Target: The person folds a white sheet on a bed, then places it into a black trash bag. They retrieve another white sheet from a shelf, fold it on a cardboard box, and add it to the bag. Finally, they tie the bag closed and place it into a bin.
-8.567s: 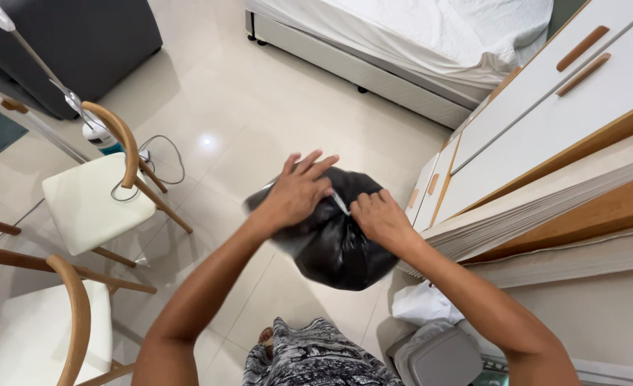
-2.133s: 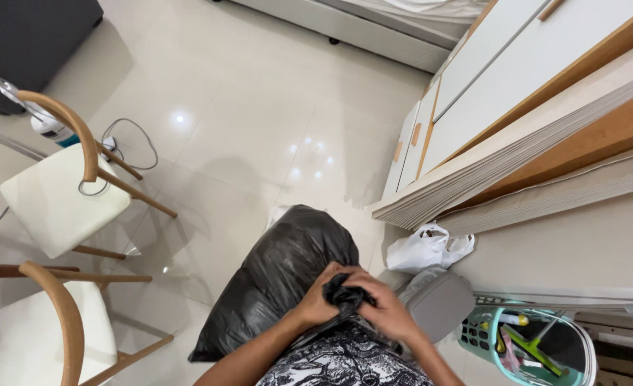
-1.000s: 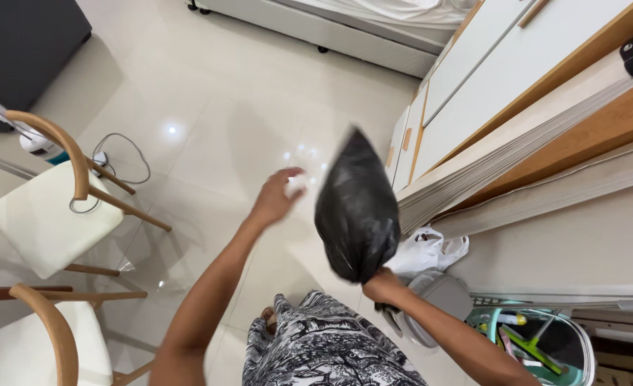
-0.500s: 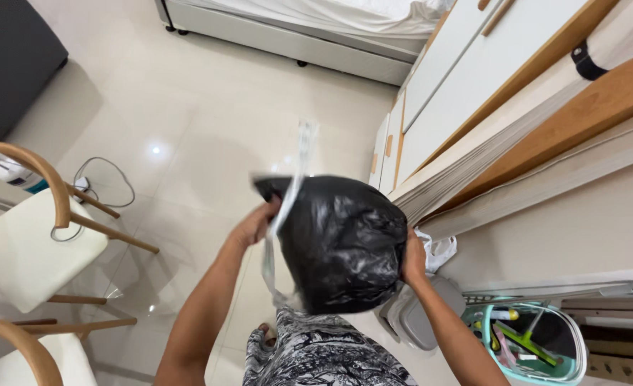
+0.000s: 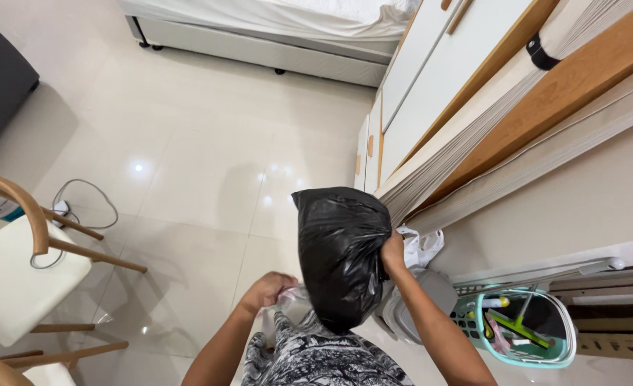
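My right hand (image 5: 394,251) grips the right side of a full black rubbish bag (image 5: 339,250), which hangs in the air in front of my patterned clothing (image 5: 331,361). Lower down, my left hand (image 5: 268,289) is closed on a crumpled pale clear plastic piece (image 5: 293,299) just left of the bag's bottom. Directly behind the bag, under my right forearm, stands a grey lidded bin (image 5: 422,307).
A white plastic bag (image 5: 420,244) lies by the bin. A teal basket (image 5: 524,327) with cleaning tools stands at the right. White drawers and a wooden counter (image 5: 474,107) run along the right. Wooden chairs (image 5: 16,264) stand left, a bed (image 5: 259,28) at the far end.
My left hand let go of the bag's upper left and dropped low with the pale plastic. The bag now hangs narrower from my right hand. The view shifted right.
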